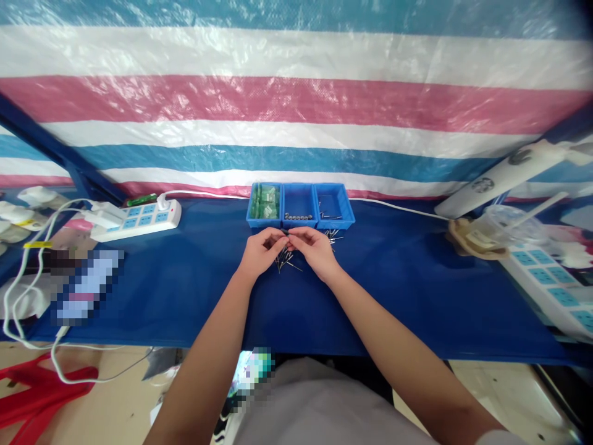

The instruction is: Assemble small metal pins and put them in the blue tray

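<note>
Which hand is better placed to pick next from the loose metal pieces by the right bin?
Likely the right hand: it is just beside those metal pieces, while the left hand is farther away. Both hands meet at a small dark item.

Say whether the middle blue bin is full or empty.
Neither: the middle bin holds small silvery pieces along its near edge, with blue showing behind.

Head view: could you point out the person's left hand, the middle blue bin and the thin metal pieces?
Left hand [259, 252]: head view, on the back of the hand.
Middle blue bin [299, 201]: head view, on its bare inside.
Thin metal pieces [288, 255]: head view, within the cluster beside the left hand.
</note>
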{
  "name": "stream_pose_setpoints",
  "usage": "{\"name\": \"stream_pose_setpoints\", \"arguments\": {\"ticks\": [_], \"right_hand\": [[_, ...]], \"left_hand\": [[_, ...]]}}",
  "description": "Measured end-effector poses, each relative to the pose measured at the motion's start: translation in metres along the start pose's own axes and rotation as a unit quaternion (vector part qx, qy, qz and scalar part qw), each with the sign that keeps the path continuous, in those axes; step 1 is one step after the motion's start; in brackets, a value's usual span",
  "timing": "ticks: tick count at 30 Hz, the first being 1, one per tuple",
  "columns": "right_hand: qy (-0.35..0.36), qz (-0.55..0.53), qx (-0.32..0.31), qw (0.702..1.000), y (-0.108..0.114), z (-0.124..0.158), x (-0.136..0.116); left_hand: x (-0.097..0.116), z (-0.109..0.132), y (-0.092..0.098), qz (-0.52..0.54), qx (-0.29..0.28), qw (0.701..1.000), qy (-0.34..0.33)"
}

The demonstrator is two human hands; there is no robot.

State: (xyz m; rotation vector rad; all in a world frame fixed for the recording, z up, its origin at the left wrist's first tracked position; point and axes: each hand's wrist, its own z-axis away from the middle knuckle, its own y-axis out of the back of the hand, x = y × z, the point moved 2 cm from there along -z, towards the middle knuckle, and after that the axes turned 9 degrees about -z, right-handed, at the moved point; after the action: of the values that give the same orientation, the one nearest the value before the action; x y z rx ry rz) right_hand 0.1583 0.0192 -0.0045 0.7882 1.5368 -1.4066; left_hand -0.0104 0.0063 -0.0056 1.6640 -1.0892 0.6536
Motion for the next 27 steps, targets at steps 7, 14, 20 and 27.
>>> {"name": "stream_pose_setpoints", "arguments": {"ticks": [7,14,20,27], "right_hand": [[-0.040,-0.065,0.001,0.997,0.0004,-0.0003,-0.0009],[-0.028,-0.037,-0.019,0.999,-0.0024,0.0006,-0.0018],[0.005,0.006,-0.015,1.000,-0.0019,0.0003,-0.0010],[0.021,0.018,-0.018,0.999,0.0001,-0.0010,0.0006]], "left_hand": [[0.0024,0.0002,0.0010,-0.040,0.033,0.999,-0.008],[0.0037,-0.0002,0.0012,-0.014,0.053,0.998,0.001],[0.0029,-0.0017,-0.0002,0.023,0.080,0.996,0.026],[0.0065,-0.0027,-0.0001,0.029,0.084,0.996,0.026]]}}
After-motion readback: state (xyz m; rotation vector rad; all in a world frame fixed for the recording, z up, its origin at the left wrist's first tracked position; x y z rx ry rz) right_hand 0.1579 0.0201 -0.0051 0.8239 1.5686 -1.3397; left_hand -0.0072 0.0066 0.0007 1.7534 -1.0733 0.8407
